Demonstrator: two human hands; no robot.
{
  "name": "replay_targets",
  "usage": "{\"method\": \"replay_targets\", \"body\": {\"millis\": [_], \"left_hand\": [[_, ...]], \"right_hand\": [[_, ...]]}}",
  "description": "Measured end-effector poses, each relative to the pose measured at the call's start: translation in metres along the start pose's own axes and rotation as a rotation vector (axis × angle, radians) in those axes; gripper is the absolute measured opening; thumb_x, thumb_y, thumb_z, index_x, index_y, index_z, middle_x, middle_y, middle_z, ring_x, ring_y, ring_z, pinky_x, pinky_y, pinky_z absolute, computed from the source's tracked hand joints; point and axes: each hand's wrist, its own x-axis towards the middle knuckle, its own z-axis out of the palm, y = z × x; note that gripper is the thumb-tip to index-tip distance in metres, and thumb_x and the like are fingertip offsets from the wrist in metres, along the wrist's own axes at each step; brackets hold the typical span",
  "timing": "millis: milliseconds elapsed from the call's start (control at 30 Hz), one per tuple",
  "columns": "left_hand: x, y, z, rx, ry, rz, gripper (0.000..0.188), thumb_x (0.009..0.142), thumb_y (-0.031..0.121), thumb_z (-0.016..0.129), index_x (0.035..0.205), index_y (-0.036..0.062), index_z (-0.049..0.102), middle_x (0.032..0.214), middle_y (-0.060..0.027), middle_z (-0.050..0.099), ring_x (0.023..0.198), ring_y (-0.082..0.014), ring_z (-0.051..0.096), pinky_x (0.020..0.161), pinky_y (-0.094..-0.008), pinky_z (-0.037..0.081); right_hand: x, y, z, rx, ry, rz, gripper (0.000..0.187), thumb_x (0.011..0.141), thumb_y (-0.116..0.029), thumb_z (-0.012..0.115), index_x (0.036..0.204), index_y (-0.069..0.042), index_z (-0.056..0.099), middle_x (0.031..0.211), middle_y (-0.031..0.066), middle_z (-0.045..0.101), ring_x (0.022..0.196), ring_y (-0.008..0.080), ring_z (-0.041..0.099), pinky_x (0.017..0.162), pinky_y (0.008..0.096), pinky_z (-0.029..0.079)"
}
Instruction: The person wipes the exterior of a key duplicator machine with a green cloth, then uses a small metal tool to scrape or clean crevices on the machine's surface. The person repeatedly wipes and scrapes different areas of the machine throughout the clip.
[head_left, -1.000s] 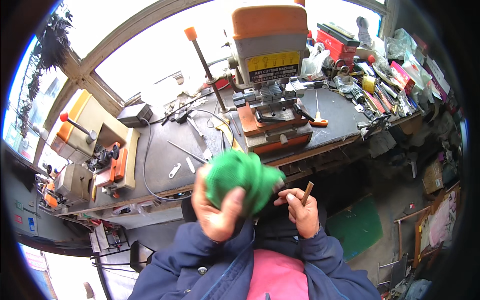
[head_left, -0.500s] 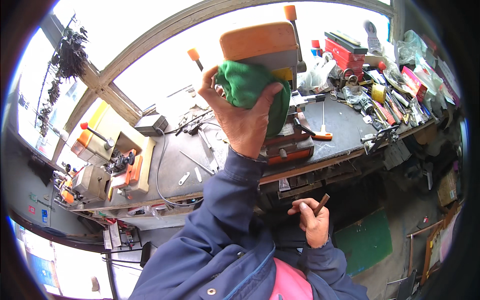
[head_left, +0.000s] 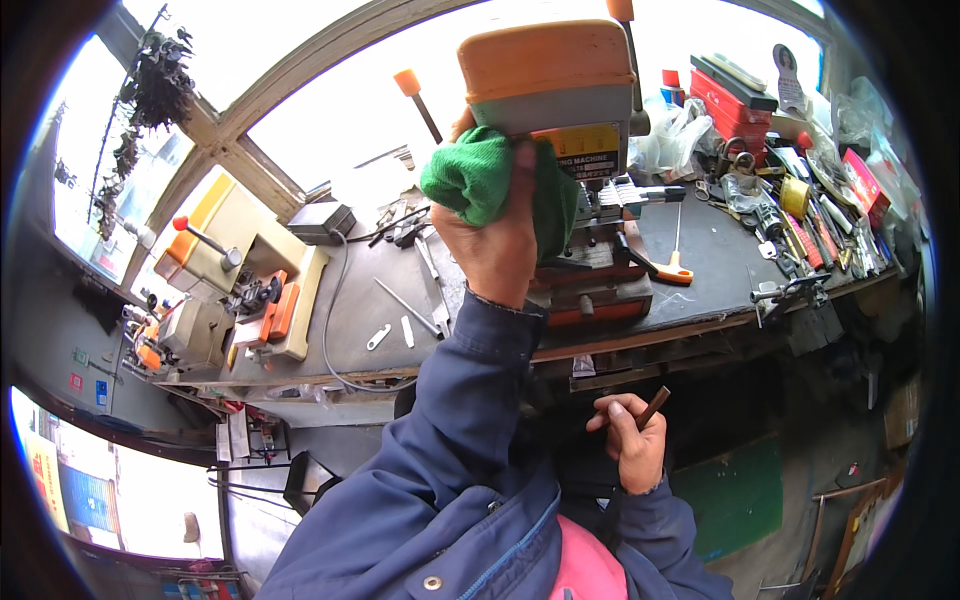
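A bunched green cloth [head_left: 468,182] is in my left hand [head_left: 495,248], with the fingers wrapped round it. My hand presses it against the front of an orange-topped grey bench machine [head_left: 548,72], at the left of its label. Part of the cloth hangs down on the right of my hand and covers some of the machine's front. My right hand [head_left: 640,450] is lower, in front of the bench edge, with a short brown stick [head_left: 655,403] between thumb and fingers. What the stick is, I cannot make out.
A second, cream and orange machine [head_left: 285,300] stands at the bench's left. An orange-handled tool [head_left: 673,270] lies right of the nearer machine. Small tools and a cable [head_left: 328,345] are on the left. Piled tools [head_left: 800,225] and red boxes [head_left: 728,105] crowd the right end.
The view has shifted, so the bench sits a little differently. The cloth is more tightly bunched and has moved to the left on the machine's front, uncovering more of the label.
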Motion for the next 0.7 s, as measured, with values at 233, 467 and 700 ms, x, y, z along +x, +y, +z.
{"method": "replay_targets", "body": {"millis": [233, 467, 700], "left_hand": [[-0.003, 0.005, -0.021, -0.181, 0.106, -0.202, 0.057, 0.105, 0.021, 0.08, 0.153, 0.0041, 0.056, 0.133, -0.007, 0.068, 0.121, -0.0158, 0.065, 0.108, -0.034, 0.053], [0.005, 0.001, 0.006, 0.111, -0.08, 0.021, 0.069, 0.1, 0.022, 0.085, 0.157, 0.0041, 0.05, 0.17, -0.0145, 0.037, 0.144, -0.0243, 0.051, 0.122, -0.0398, 0.039], [0.003, -0.011, 0.005, 0.271, -0.128, 0.071, 0.075, 0.086, 0.009, 0.092, 0.15, 0.0006, 0.053, 0.171, -0.0187, 0.033, 0.142, -0.0324, 0.052, 0.12, -0.0423, 0.041]], "right_hand": [[-0.007, 0.007, -0.001, 0.021, 0.025, 0.002, 0.023, 0.111, -0.016, 0.061, 0.116, 0.001, 0.075, 0.087, 0.0059, 0.078, 0.053, 0.0, 0.043, 0.05, 0.0205, 0.03], [-0.007, 0.004, -0.012, -0.001, 0.047, -0.037, 0.023, 0.111, -0.016, 0.061, 0.114, 0.001, 0.076, 0.086, 0.0053, 0.078, 0.054, 0.0003, 0.045, 0.05, 0.0209, 0.032], [-0.006, 0.003, -0.021, 0.01, 0.061, -0.03, 0.022, 0.112, -0.016, 0.061, 0.115, 0.0, 0.076, 0.086, 0.006, 0.078, 0.053, -0.0001, 0.043, 0.05, 0.0204, 0.031]]}}
